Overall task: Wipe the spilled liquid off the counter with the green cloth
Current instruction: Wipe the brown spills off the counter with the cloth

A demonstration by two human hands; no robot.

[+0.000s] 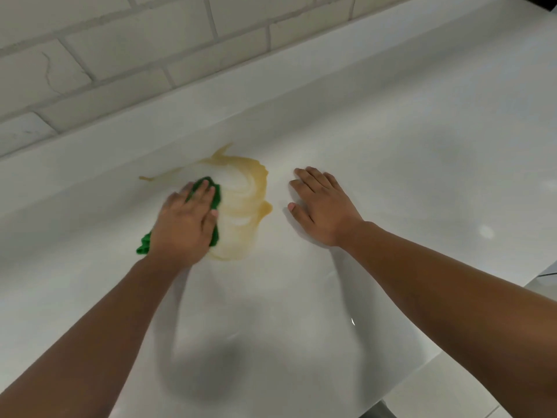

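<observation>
Left hand [184, 226] flat on green cloth [215, 198], fingers straight, pressing it onto the white counter [391, 152]. Yellowish spilled liquid [251, 200] smeared in arcs at the cloth's 3 o'clock, thin streak running off toward 10. Right hand [324, 206] palm-down on the counter at the spill's 3 o'clock, just clear of it.

A smooth, glossy white surface [391, 176] runs from the lower left of the frame to the upper right. Left of centre, a yellowish-brown puddle of liquid [256, 188] lies smeared on it in curved streaks, with a thin trail reaching left. A crumpled green cloth [215, 197] lies on the puddle's left edge, touching it. Just right of the puddle, the right hand [324, 206] rests flat on the surface, clear of the liquid.
</observation>
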